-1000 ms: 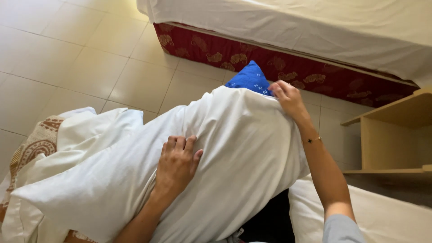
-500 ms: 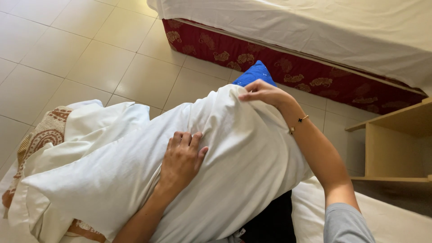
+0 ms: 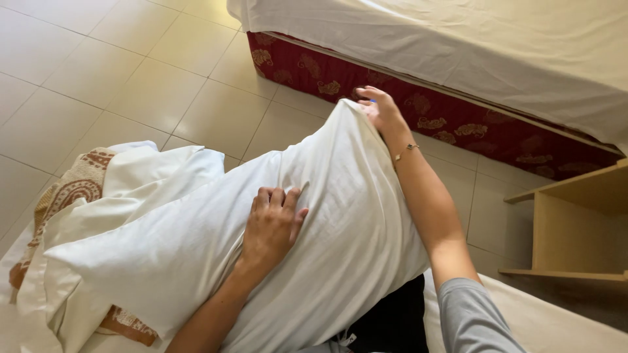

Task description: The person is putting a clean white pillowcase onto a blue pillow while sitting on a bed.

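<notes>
1. Head view: a large white pillow [image 3: 275,242] in a white pillowcase is seen standing on end against the person's lap, tilted so that its top end points toward the bed [image 3: 497,59].
2. The left hand [image 3: 271,225] is laid flat on the front of the pillow, near its middle; its fingers [image 3: 278,199] are lightly spread and pressed into the cloth, nothing being pinched.
3. The right hand [image 3: 378,108] is placed at the top end of the pillow, where the fingers are curled over the edge of the pillowcase and closed on the cloth. A sliver of blue is glimpsed just beneath them; what it belongs to cannot be told.
4. A thin bracelet [image 3: 405,151] is worn on the right wrist.
5. To the left, crumpled white bedding [image 3: 140,173] and a patterned brown-and-cream cloth [image 3: 69,189] are piled, touching the pillow.
6. A wooden shelf unit [image 3: 575,222] is seen at the right, on the tiled floor [image 3: 118,78].
</notes>
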